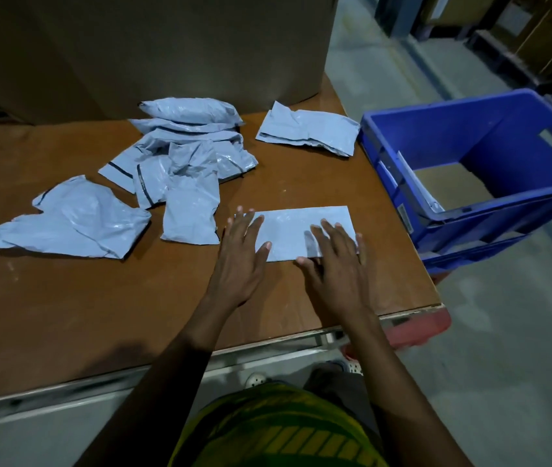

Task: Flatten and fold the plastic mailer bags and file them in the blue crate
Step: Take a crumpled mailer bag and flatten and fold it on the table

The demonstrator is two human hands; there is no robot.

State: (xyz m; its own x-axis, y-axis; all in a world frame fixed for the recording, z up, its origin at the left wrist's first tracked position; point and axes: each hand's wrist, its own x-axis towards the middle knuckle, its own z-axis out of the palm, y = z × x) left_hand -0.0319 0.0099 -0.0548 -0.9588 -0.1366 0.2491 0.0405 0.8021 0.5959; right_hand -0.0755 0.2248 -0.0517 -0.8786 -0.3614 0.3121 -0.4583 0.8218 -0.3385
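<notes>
Where the hands lie: both on the folded mailer, near the front right corner of the table.
Left hand: flat, fingers spread, pressing the mailer's left end.
Right hand: flat, fingers straight and slightly spread, pressing its near right corner.
Folded mailer: smooth grey rectangle, lying flat.
Crumpled mailers: heaped behind and to the left.
Single mailer: apart, at the back near the crate.
Blue crate: just beside the table's right edge, top open.
Cardboard box: along the table's back.
</notes>
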